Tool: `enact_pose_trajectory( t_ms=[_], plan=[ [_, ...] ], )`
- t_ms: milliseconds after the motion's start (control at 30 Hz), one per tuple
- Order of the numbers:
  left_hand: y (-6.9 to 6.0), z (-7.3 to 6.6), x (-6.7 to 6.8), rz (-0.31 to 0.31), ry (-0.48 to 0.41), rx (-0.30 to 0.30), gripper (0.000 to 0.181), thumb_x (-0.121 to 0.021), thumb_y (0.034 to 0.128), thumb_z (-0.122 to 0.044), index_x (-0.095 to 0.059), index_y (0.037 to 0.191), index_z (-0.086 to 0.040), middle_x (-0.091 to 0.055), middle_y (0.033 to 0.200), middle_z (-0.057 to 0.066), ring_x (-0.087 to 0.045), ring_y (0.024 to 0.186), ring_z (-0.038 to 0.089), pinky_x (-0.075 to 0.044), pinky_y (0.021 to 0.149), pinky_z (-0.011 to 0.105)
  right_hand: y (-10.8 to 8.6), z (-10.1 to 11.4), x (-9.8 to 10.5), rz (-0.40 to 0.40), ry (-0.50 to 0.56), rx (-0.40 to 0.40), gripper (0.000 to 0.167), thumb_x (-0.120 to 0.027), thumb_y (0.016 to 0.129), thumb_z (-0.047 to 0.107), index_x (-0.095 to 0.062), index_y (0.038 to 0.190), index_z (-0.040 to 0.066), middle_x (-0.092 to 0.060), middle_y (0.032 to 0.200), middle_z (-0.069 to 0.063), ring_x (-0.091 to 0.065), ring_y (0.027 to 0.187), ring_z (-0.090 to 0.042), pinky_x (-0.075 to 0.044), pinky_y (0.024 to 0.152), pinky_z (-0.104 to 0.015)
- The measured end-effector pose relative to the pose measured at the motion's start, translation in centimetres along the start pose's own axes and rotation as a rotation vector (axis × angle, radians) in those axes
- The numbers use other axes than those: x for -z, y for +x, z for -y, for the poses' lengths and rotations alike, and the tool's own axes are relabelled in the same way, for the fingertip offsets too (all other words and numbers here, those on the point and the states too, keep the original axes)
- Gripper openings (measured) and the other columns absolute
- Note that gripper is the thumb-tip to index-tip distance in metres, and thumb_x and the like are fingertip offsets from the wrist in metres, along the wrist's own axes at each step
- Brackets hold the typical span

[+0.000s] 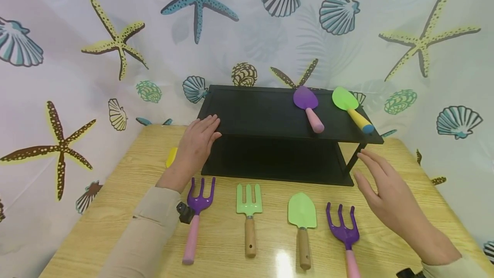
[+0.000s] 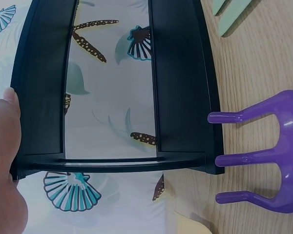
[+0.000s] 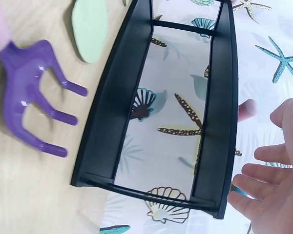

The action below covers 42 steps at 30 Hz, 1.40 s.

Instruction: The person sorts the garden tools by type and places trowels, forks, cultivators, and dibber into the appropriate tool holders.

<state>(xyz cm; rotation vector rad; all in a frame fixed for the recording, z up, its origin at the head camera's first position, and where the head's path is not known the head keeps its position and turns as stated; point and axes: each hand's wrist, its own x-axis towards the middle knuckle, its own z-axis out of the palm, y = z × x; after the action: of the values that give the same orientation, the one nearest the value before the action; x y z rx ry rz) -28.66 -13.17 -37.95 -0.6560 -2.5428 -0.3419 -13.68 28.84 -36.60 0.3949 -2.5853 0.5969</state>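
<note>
A black two-tier shelf stands on the table. My left hand rests at the left end of its upper tier, fingers extended; in the left wrist view, part of that hand touches the tier's edge. Beside the right end is my right hand, fingers spread and holding nothing. On the upper tier lie a purple trowel with a pink handle and a green trowel with a yellow, blue-tipped handle. The lower tier is in shadow.
Before the shelf lie a purple hand fork, a green hand fork, a green trowel and another purple hand fork. Something yellow is partly hidden behind my left arm. A patterned cloth hangs behind.
</note>
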Motion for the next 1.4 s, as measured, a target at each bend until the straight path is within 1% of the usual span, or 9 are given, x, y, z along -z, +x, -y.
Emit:
enact_pose_trajectory(
  t_ms=[133,233,467,600,767,967,1167,1267,1400],
  plan=[
    [0.1,0.0,-0.1,0.003,0.006,0.004,0.048,-0.053,0.1026,-0.028,-0.048,0.146,-0.007,-0.049,0.152,0.01,-0.044,0.143,0.026,-0.029,0.123,0.043,-1.2,-0.3,0.0,0.019,-0.003,-0.035,0.048,-0.054,0.102,0.019,-0.044,0.146,0.002,-0.046,0.146,-0.022,-0.045,0.131,-0.048,-0.039,0.099,-0.066],
    [0.1,0.0,0.0,0.006,0.004,0.008,0.048,-0.053,0.1025,-0.028,-0.048,0.146,-0.007,-0.049,0.152,0.01,-0.043,0.143,0.026,-0.028,0.123,0.043,-2.0,-0.7,-0.1,0.041,-0.008,-0.052,0.048,-0.054,0.102,0.02,-0.044,0.146,0.001,-0.045,0.146,-0.023,-0.045,0.13,-0.049,-0.038,0.098,-0.068],
    [0.0,-0.1,0.1,0.018,0.002,0.016,0.049,-0.052,0.1027,-0.03,-0.047,0.147,-0.008,-0.047,0.153,0.009,-0.042,0.144,0.026,-0.027,0.124,0.043,-3.9,-1.2,-0.6,0.112,0.006,-0.116,0.051,-0.054,0.103,0.024,-0.043,0.145,-0.001,-0.044,0.146,-0.025,-0.044,0.129,-0.052,-0.041,0.094,-0.069],
    [0.1,-0.1,0.1,0.025,0.006,0.018,0.05,-0.052,0.1026,-0.029,-0.047,0.147,-0.008,-0.047,0.153,0.009,-0.042,0.144,0.026,-0.027,0.124,0.043,-5.0,-1.7,-1.1,0.149,0.015,-0.158,0.053,-0.054,0.102,0.026,-0.041,0.146,-0.001,-0.043,0.147,-0.025,-0.042,0.13,-0.053,-0.04,0.094,-0.07],
    [0.1,-0.1,0.2,0.032,0.01,0.017,0.05,-0.052,0.1029,-0.03,-0.046,0.148,-0.008,-0.046,0.154,0.009,-0.041,0.145,0.026,-0.026,0.124,0.043,-6.4,-2.0,-1.6,0.175,0.03,-0.203,0.055,-0.055,0.102,0.028,-0.041,0.145,-0.003,-0.043,0.147,-0.026,-0.042,0.13,-0.053,-0.04,0.094,-0.071],
    [0.1,-0.1,0.1,0.03,0.014,0.018,0.05,-0.052,0.1028,-0.029,-0.046,0.148,-0.008,-0.046,0.154,0.009,-0.041,0.145,0.026,-0.027,0.124,0.044,-7.6,-2.2,-2.4,0.187,0.03,-0.211,0.055,-0.058,0.101,0.028,-0.044,0.143,-0.004,-0.044,0.146,-0.026,-0.043,0.129,-0.052,-0.041,0.094,-0.071],
    [0.1,-0.1,0.1,0.04,0.013,0.019,0.05,-0.052,0.103,-0.029,-0.045,0.148,-0.008,-0.045,0.154,0.009,-0.041,0.145,0.026,-0.026,0.124,0.044,-9.0,-2.6,-2.9,0.175,0.041,-0.214,0.056,-0.062,0.098,0.027,-0.046,0.141,-0.005,-0.044,0.146,-0.025,-0.042,0.129,-0.051,-0.039,0.094,-0.071],
    [0.1,-0.2,0.1,0.043,0.01,0.023,0.05,-0.052,0.103,-0.029,-0.045,0.148,-0.008,-0.045,0.155,0.009,-0.04,0.145,0.026,-0.026,0.124,0.044,-9.7,-2.9,-3.1,0.207,0.026,-0.227,0.059,-0.065,0.096,0.029,-0.046,0.141,-0.004,-0.044,0.146,-0.025,-0.042,0.128,-0.051,-0.04,0.093,-0.072],
    [0.1,-0.2,0.1,0.049,0.01,0.032,0.051,-0.052,0.1027,-0.029,-0.045,0.148,-0.009,-0.045,0.155,0.009,-0.04,0.146,0.026,-0.026,0.124,0.044,-10.5,-3.1,-3.4,0.28,0.002,-0.258,0.067,-0.069,0.092,0.035,-0.045,0.143,-0.003,-0.043,0.146,-0.024,-0.042,0.129,-0.05,-0.041,0.091,-0.073]
  ],
)
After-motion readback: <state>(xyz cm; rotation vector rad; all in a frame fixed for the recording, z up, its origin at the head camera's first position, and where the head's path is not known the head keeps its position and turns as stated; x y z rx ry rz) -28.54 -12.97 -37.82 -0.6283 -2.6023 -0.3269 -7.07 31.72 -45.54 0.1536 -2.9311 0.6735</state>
